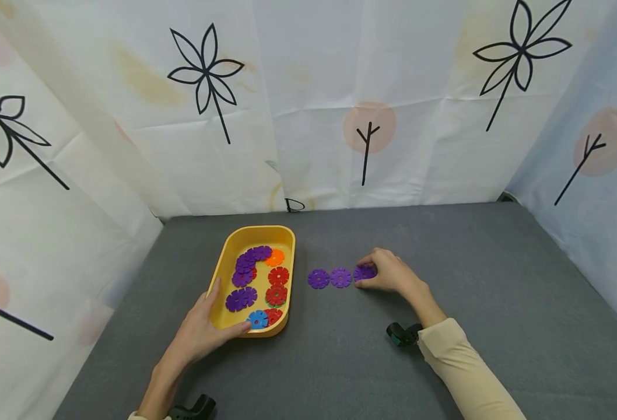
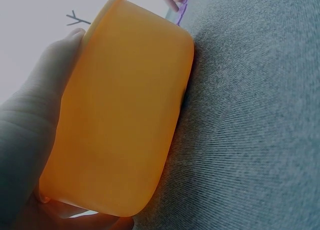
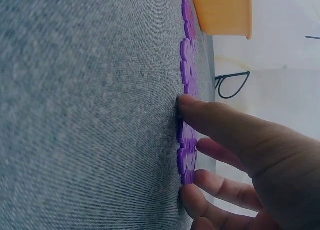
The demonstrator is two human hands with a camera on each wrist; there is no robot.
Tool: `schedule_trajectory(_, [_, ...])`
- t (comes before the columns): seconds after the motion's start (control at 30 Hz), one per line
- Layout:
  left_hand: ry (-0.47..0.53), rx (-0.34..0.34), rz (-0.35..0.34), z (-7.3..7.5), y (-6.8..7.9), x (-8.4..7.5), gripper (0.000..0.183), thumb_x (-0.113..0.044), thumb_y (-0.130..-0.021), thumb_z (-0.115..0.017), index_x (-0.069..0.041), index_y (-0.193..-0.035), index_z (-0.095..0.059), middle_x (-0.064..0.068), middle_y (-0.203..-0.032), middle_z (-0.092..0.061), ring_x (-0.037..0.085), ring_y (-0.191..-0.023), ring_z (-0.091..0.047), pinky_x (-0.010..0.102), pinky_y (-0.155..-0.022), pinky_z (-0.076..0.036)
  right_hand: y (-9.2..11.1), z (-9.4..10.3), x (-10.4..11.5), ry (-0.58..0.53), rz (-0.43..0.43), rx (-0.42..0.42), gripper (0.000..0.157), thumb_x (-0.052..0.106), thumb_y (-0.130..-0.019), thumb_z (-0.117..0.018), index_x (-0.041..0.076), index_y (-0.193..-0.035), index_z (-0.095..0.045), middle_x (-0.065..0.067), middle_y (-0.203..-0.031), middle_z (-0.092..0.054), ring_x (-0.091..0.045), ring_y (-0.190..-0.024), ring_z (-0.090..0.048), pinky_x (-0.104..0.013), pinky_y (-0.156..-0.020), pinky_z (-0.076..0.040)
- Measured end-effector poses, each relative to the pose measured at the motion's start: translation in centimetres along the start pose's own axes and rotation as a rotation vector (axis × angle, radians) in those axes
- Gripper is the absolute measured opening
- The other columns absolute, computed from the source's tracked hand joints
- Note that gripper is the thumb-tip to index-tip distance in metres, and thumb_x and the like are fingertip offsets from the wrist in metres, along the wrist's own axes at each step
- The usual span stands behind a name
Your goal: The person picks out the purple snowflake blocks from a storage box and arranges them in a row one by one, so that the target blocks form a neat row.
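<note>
Between the thumb and fingers of my right hand point(image 1: 392, 273) is a purple flower-shaped disc point(image 1: 363, 273), lying flat on the table at the right end of a short row. To its left lie two more purple discs, the middle one point(image 1: 340, 277) and the end one point(image 1: 318, 279). My left hand point(image 1: 200, 332) grips the near left corner of a yellow tray point(image 1: 291, 251), thumb at the near rim and fingers along the left side. The left wrist view shows the tray's outer wall point(image 2: 120, 105). In the right wrist view, thumb and fingertips touch the purple disc point(image 3: 187, 162) at its edges.
Inside the tray lie purple discs point(image 1: 241, 298), several red discs point(image 1: 279, 276), an orange disc point(image 1: 274, 258) and a blue disc point(image 1: 258, 319). A grey cloth point(image 1: 476, 262) covers the table. Patterned white curtains point(image 1: 308, 70) enclose the back and sides.
</note>
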State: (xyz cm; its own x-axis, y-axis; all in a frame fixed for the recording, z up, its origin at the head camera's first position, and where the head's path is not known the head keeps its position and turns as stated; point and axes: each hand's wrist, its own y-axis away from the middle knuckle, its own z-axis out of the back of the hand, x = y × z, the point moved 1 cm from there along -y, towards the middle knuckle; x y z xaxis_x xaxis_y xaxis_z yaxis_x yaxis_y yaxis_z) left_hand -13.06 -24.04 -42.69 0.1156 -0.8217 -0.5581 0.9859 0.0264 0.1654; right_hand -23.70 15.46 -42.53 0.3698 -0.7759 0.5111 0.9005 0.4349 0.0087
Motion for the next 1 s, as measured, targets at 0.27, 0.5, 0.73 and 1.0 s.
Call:
schedule_trajectory(0.27, [-0.005, -0.008, -0.004, -0.1, 0.0, 0.1, 0.129, -0.069, -0.074, -0.079, -0.019, -0.166, -0.005, 0.022, -0.15, -0.041, 0.034, -0.12, -0.052, 0.056, -0.103, -0.047, -0.1, 0.6, 1.6, 0.012, 0.035, -0.024, 0.045, 0.027, -0.086, -0.083, 0.002, -0.123, -0.073, -0.015, -0.11, -0.069, -0.029, -0.099, -0.068, -0.043, -0.08, -0.057])
schedule_trajectory(0.5, [0.005, -0.01, -0.013, -0.2, -0.1, 0.1, 0.128, -0.068, -0.074, -0.08, -0.019, -0.166, -0.005, 0.022, -0.152, -0.039, 0.034, -0.121, -0.052, 0.057, -0.104, -0.047, -1.1, 2.3, 5.2, 0.033, 0.131, 0.027, 0.043, 0.027, -0.089, -0.081, 0.005, -0.125, -0.073, -0.016, -0.113, -0.069, -0.032, -0.1, -0.068, -0.039, -0.077, -0.057])
schedule_trajectory(0.73, [0.01, -0.012, -0.008, -0.3, -0.2, 0.2, 0.128, -0.069, -0.074, -0.08, -0.019, -0.166, -0.006, 0.022, -0.152, -0.039, 0.034, -0.122, -0.052, 0.058, -0.106, -0.046, -2.7, 3.3, 10.1, 0.127, 0.298, 0.068, 0.038, 0.028, -0.089, -0.081, 0.01, -0.122, -0.075, -0.007, -0.115, -0.071, -0.025, -0.105, -0.067, -0.039, -0.088, -0.057])
schedule_trajectory(1.0, [0.016, -0.007, 0.007, -0.4, -0.2, 0.0, 0.129, -0.068, -0.074, -0.08, -0.02, -0.166, -0.005, 0.022, -0.152, -0.039, 0.034, -0.122, -0.052, 0.057, -0.105, -0.047, -5.0, 2.8, 14.8, 0.174, 0.437, 0.149, 0.037, 0.028, -0.089, -0.081, 0.01, -0.121, -0.075, -0.007, -0.12, -0.072, -0.022, -0.111, -0.066, -0.037, -0.097, -0.055])
